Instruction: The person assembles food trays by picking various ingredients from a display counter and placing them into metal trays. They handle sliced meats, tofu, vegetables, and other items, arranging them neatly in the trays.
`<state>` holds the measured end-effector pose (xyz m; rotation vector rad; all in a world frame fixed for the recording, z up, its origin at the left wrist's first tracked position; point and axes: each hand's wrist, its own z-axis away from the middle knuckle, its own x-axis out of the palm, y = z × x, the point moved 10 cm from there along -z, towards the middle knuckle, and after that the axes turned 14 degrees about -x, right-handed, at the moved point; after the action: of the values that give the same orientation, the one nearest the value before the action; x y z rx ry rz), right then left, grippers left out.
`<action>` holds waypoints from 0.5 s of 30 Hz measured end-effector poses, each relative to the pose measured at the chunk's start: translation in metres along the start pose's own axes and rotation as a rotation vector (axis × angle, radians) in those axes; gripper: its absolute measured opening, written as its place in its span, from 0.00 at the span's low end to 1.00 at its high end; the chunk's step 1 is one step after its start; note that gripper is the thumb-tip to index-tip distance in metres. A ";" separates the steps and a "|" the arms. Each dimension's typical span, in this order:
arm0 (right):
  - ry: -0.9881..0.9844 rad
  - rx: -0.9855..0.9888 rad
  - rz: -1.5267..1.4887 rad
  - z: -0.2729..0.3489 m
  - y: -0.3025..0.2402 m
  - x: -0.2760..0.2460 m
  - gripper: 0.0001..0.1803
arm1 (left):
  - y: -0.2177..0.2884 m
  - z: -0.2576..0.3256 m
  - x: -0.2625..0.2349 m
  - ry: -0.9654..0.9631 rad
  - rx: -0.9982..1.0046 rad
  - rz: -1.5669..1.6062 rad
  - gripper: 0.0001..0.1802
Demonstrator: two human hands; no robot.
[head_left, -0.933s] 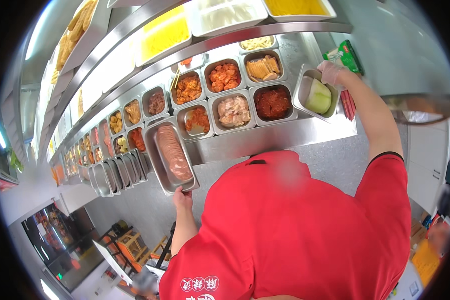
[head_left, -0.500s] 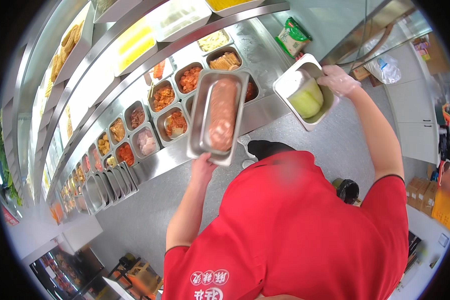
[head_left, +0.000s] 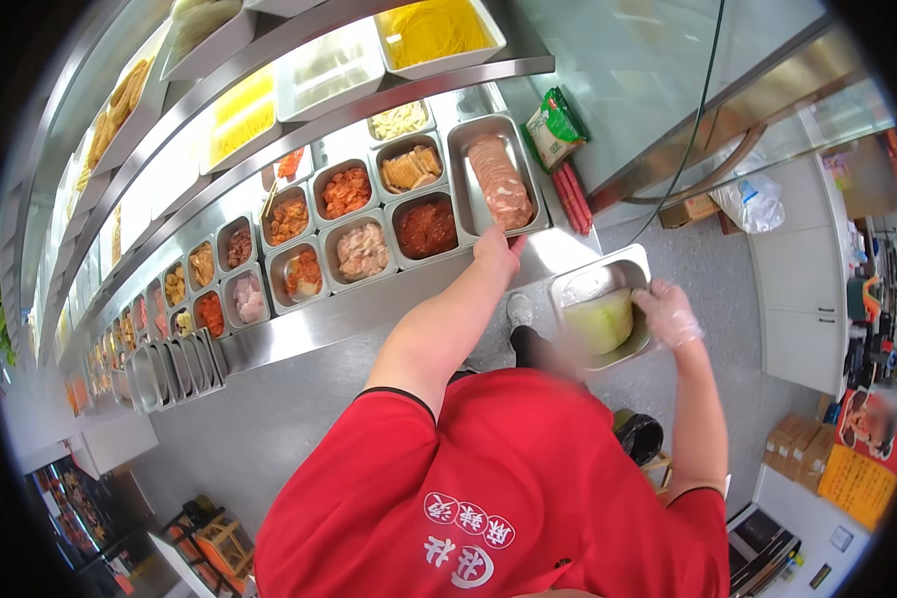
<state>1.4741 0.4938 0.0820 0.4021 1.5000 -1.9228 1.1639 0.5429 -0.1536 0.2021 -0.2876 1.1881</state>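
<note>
My bare left hand (head_left: 498, 249) is at the near end of a long steel pan (head_left: 534, 189), gripping its rim. A row of thin pink meat slices (head_left: 498, 174) lies in that pan, which sits in the counter right of the other food pans. In a clear plastic glove, my right hand (head_left: 668, 313) holds another steel pan (head_left: 623, 261) by its right side, over the floor in front of the counter. Inside is a large pale green piece of vegetable or melon (head_left: 600, 321); its kind is unclear.
Several small pans of food line the counter, among them dark red meat (head_left: 426, 227) and pale meat (head_left: 362, 249). A green packet (head_left: 554, 130) and red sausages (head_left: 572, 197) lie right of the meat pan. Yellow noodles (head_left: 434, 35) stand on the shelf above. A black bin (head_left: 639, 436) is below.
My left hand has moved the meat pan up and right, from above the small pans down into the counter. The right hand's pan has come lower and nearer my body.
</note>
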 end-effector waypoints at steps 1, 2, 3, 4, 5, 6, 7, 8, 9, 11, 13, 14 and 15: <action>-0.012 -0.011 0.094 -0.004 -0.003 -0.005 0.18 | -0.002 -0.009 0.009 0.012 0.008 0.023 0.15; -0.034 -0.041 0.199 -0.009 -0.009 -0.009 0.19 | -0.004 -0.018 0.017 0.026 0.017 0.043 0.15; -0.047 -0.018 0.190 -0.014 -0.010 -0.009 0.19 | -0.007 -0.027 0.022 0.026 0.028 0.038 0.15; -0.044 -0.051 0.193 -0.020 -0.016 -0.010 0.19 | -0.010 -0.036 0.024 0.030 0.039 0.032 0.15; -0.071 -0.046 0.195 -0.027 -0.019 -0.009 0.19 | -0.012 -0.044 0.023 0.046 0.052 0.027 0.15; -0.090 -0.060 0.204 -0.035 -0.022 -0.008 0.19 | -0.018 -0.053 0.023 0.027 0.011 -0.005 0.14; -0.109 -0.075 0.213 -0.043 -0.026 -0.007 0.19 | -0.022 -0.060 0.022 0.017 -0.027 -0.034 0.14; -0.138 -0.098 0.224 -0.051 -0.029 -0.006 0.19 | -0.027 -0.064 0.020 0.007 -0.065 -0.059 0.14; -0.166 -0.123 0.235 -0.059 -0.033 -0.004 0.18 | -0.028 -0.065 0.017 0.000 -0.076 -0.115 0.15; -0.201 -0.198 0.269 -0.076 -0.041 0.004 0.18 | -0.030 -0.057 0.006 0.000 -0.107 -0.207 0.17; -0.210 -0.298 0.326 -0.089 -0.050 0.011 0.18 | -0.031 -0.032 0.007 -0.192 -0.192 -0.368 0.20; -0.219 -0.328 0.321 -0.095 -0.052 0.017 0.18 | -0.031 -0.012 0.005 -0.283 -0.240 -0.437 0.21; -0.222 -0.361 0.327 -0.099 -0.055 0.022 0.19 | -0.030 0.015 0.002 -0.410 -0.291 -0.434 0.27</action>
<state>1.4061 0.5878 0.0802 0.2425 1.4900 -1.3629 1.1904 0.5294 -0.1390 0.2378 -0.7317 0.6570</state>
